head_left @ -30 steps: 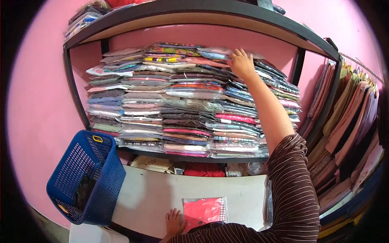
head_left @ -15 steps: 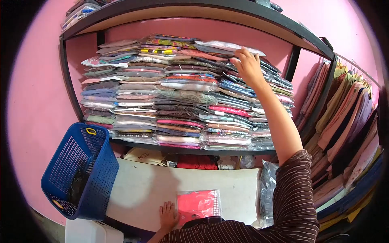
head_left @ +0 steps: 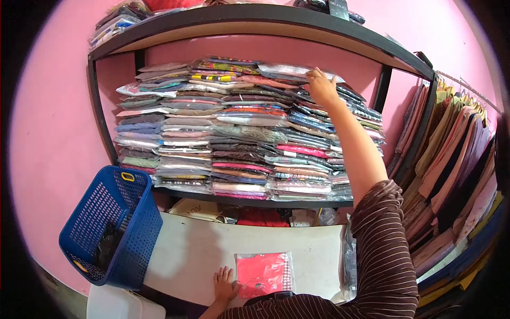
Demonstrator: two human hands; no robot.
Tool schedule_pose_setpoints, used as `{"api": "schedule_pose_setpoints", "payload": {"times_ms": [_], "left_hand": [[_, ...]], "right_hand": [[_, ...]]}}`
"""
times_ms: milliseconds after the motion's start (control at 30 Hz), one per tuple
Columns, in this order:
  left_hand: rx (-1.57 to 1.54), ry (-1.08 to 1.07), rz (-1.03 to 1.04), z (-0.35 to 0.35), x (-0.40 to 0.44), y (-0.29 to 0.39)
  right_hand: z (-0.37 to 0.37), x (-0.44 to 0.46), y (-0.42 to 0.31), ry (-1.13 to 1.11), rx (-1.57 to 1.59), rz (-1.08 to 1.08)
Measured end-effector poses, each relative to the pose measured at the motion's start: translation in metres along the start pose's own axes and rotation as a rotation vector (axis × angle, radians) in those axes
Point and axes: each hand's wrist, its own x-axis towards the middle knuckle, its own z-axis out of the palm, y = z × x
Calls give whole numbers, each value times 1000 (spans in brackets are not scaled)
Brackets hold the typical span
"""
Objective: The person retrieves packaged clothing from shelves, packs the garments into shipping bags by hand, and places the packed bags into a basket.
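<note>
My right hand [head_left: 322, 87] reaches to the top of the shelf stacks, at the right end of a pale plastic-wrapped packet [head_left: 287, 70]. Its fingers are bent over the packet's edge; whether they grip it is hard to tell. Below, my left hand [head_left: 226, 284] lies flat with fingers spread on the white table [head_left: 202, 252], just left of a red folded garment in clear plastic [head_left: 263, 272] with a checked strip on its right side.
Stacks of bagged clothes [head_left: 239, 135] fill the black-framed shelf [head_left: 255, 24]. A blue basket [head_left: 114, 228] with dark contents stands at the left, above a white container [head_left: 119, 304]. Clothes on hangers [head_left: 457, 159] line the right side. A grey plastic packet [head_left: 349, 263] lies at the table's right edge.
The pale packet on top of the stack now lies flatter and covers the blue-grey one seen earlier. My right hand has shifted slightly; my left hand stays on the table. The camera view has tilted.
</note>
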Motion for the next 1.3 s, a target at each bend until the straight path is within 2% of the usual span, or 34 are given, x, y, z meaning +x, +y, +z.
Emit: {"api": "schedule_pose_setpoints", "payload": {"times_ms": [100,167,233,433,500,600,667,767,1000,1033,1200,1300], "left_hand": [[19,9,21,0,-2,1],[30,9,29,2,-2,-1],[25,9,37,2,-3,-1],[9,10,36,-1,-2,2],[-2,23,33,1,0,0],[42,61,31,4,0,-2],[36,81,38,3,3,-3],[19,72,43,-8,-1,4],[53,46,62,-8,0,6],[50,30,72,-6,1,6],[35,63,77,-8,2,5],[69,84,112,1,1,-1]], "right_hand": [[-11,-19,2,-72,45,-51],[-9,-42,-2,27,38,-128],[-14,-55,-4,23,-37,-170],[7,-22,-15,79,-110,-97],[10,-1,-19,17,-172,-50],[22,21,-22,37,-137,-14],[23,27,-26,44,35,50],[10,13,-22,-1,-38,-40],[-20,-113,-26,303,-149,-147],[-16,-139,-19,408,-89,-253],[-5,-302,-27,249,187,-422],[17,-422,-52,-4,352,-394]]}}
